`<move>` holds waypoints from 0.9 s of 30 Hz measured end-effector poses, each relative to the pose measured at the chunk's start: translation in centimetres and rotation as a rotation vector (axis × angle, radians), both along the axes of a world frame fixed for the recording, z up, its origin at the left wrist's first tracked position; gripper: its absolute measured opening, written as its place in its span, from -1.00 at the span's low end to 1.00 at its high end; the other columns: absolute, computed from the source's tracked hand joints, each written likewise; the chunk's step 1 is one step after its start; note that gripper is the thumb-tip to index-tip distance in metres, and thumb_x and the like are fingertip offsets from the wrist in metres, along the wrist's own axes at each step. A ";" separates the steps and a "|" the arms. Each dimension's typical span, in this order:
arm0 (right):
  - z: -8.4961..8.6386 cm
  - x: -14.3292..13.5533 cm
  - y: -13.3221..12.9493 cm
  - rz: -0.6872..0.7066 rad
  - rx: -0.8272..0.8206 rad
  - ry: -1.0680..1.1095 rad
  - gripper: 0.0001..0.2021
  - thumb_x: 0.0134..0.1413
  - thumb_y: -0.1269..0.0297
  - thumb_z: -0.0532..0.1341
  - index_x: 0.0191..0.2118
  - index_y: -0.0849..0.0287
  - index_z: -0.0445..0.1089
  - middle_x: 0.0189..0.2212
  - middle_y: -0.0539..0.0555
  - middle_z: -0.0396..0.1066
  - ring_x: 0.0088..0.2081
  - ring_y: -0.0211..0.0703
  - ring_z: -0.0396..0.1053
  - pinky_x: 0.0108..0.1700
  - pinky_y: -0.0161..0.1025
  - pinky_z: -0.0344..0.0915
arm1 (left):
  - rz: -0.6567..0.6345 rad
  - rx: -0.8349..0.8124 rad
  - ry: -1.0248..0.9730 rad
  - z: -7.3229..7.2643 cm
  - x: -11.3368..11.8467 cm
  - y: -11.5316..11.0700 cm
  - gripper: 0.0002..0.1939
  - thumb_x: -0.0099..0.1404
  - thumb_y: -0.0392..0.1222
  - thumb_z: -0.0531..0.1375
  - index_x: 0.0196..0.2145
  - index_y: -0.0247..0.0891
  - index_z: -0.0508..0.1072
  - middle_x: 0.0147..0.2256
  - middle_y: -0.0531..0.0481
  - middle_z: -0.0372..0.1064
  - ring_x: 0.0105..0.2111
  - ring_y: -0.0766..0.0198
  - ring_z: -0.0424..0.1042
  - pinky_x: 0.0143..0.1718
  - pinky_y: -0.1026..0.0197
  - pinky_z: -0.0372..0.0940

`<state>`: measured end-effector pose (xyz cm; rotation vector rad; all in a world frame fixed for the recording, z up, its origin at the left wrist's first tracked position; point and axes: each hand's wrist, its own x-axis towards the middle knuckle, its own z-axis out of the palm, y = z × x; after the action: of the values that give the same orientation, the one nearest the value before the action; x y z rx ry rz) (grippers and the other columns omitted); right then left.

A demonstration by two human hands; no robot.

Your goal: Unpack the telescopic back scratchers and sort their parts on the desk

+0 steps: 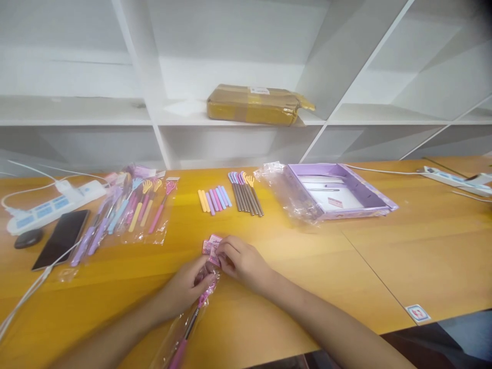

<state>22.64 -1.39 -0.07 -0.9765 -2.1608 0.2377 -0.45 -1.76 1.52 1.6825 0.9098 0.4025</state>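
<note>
Pink back scratcher (pixel 190 328) in its clear sleeve (pixel 175 338) lies at the near edge of the wooden table (pixel 346 266), handle toward us, head end up under our hands. Our left hand (pixel 184 289) is closed around the sleeve near the scratcher's head. Our right hand (pixel 240 261) pinches the pink header card (pixel 211 245) at the sleeve's top, fingers narrow, touching the left hand's fingertips.

Rest, relative to the scratcher:
- Far left: bagged pile of pastel scratchers (pixel 126 210), lying flat in clear bags.
- Left of that pile: black phone (pixel 61 238) face up, dark oval object (pixel 28 237) beside it, white power strip (pixel 54 202) just behind.
- Straight behind: row of loose coloured grips (pixel 214 199); just right of them, a row of metal rods with coloured claw heads (pixel 246 192).
- Behind and right: open purple box (pixel 338 190) half in clear wrap, mostly white inside.
- Far right: second power strip (pixel 453 178) with cable.
- Near right at table edge: small square sticker (pixel 417 312).
- Furthest back: white shelving (pixel 154 118) with a taped brown parcel (pixel 255 104) on one shelf.
</note>
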 end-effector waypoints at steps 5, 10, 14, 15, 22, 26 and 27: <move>0.1 0.0 0.1 -0.015 0.003 -0.006 -0.87 0.40 0.44 0.18 -0.02 0.10 0.34 -0.16 0.15 0.48 -0.18 -0.07 0.47 -0.17 -0.18 0.43 | 0.019 -0.025 -0.025 -0.2 0.1 0.0 -0.74 0.57 0.03 0.10 -0.10 -0.21 0.40 -0.37 0.07 0.31 -0.39 0.26 0.29 -0.32 0.24 0.20; 0.3 0.1 0.0 -0.043 0.024 -0.035 -0.92 0.46 0.42 0.12 -0.11 0.09 0.30 -0.25 0.09 0.45 -0.28 -0.12 0.41 -0.25 -0.21 0.36 | -0.004 -0.017 -0.035 0.0 0.0 0.0 -0.73 0.55 0.03 0.12 -0.03 -0.21 0.42 -0.31 0.03 0.34 -0.35 0.24 0.28 -0.29 0.23 0.21; 0.6 0.2 -0.1 -0.046 0.008 -0.056 -0.90 0.48 0.41 0.08 -0.12 0.10 0.29 -0.22 0.12 0.43 -0.27 -0.12 0.40 -0.26 -0.21 0.36 | -0.007 -0.035 -0.032 0.2 -0.1 0.0 -0.72 0.56 0.04 0.11 -0.02 -0.22 0.41 -0.32 0.04 0.34 -0.36 0.24 0.29 -0.30 0.23 0.22; 0.7 0.2 -0.1 -0.038 0.006 -0.060 -0.91 0.48 0.41 0.08 -0.10 0.10 0.30 -0.18 0.14 0.44 -0.24 -0.10 0.42 -0.24 -0.20 0.38 | -0.004 -0.032 -0.029 0.2 -0.1 0.0 -0.72 0.56 0.04 0.10 -0.03 -0.22 0.41 -0.33 0.04 0.33 -0.37 0.25 0.30 -0.30 0.23 0.22; 0.9 0.3 -0.1 0.000 -0.030 -0.081 -0.90 0.50 0.25 0.17 0.00 0.12 0.32 -0.10 0.18 0.44 -0.19 -0.08 0.45 -0.19 -0.17 0.44 | -0.017 -0.029 -0.041 0.3 -0.1 0.0 -0.72 0.57 0.04 0.09 -0.04 -0.22 0.40 -0.35 0.05 0.33 -0.39 0.27 0.31 -0.33 0.24 0.24; 0.7 0.3 -0.1 0.002 -0.045 -0.064 -0.91 0.49 0.26 0.18 0.00 0.11 0.32 -0.13 0.16 0.45 -0.21 -0.09 0.46 -0.19 -0.17 0.43 | -0.014 -0.035 -0.036 0.1 -0.1 -0.1 -0.74 0.57 0.03 0.09 -0.04 -0.22 0.39 -0.35 0.06 0.34 -0.39 0.27 0.31 -0.32 0.24 0.23; 0.6 0.2 -0.1 -0.002 -0.042 -0.060 -0.93 0.49 0.30 0.17 0.00 0.11 0.31 -0.14 0.16 0.46 -0.21 -0.08 0.46 -0.18 -0.17 0.43 | -0.013 -0.031 -0.028 0.1 -0.1 -0.1 -0.74 0.57 0.03 0.09 -0.06 -0.21 0.39 -0.35 0.05 0.34 -0.38 0.26 0.31 -0.31 0.24 0.22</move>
<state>22.88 -1.45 0.48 -1.0218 -2.2167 0.2566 -0.54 -1.87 1.65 1.6501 0.8800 0.4010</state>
